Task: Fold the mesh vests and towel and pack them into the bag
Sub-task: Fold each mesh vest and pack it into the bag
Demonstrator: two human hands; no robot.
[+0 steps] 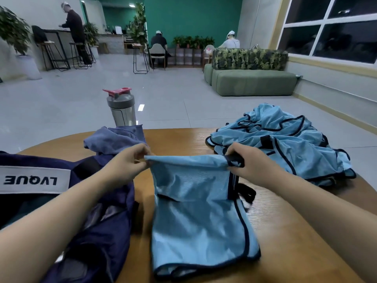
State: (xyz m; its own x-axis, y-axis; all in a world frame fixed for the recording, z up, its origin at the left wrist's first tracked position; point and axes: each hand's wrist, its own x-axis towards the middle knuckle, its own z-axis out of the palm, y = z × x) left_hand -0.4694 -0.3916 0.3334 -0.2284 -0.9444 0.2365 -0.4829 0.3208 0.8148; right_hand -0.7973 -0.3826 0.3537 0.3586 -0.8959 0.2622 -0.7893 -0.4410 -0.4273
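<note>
A light blue mesh vest (195, 219) with dark trim lies on the wooden table in front of me. Its far part is lifted and doubled over. My left hand (126, 162) pinches the left end of that lifted fold. My right hand (251, 164) grips the right end, at a dark strap. Further right, several more blue mesh vests (285, 139) sit in a loose pile. A purple-blue towel (116, 139) lies crumpled behind my left hand. The navy bag (85, 221) with a white label lies at the left, under my left forearm.
A clear shaker bottle (122, 107) with a grey lid and red cap stands at the table's (285, 231) far edge behind the towel. Beyond are a tiled floor, a green sofa (253, 78), stools and three people far off.
</note>
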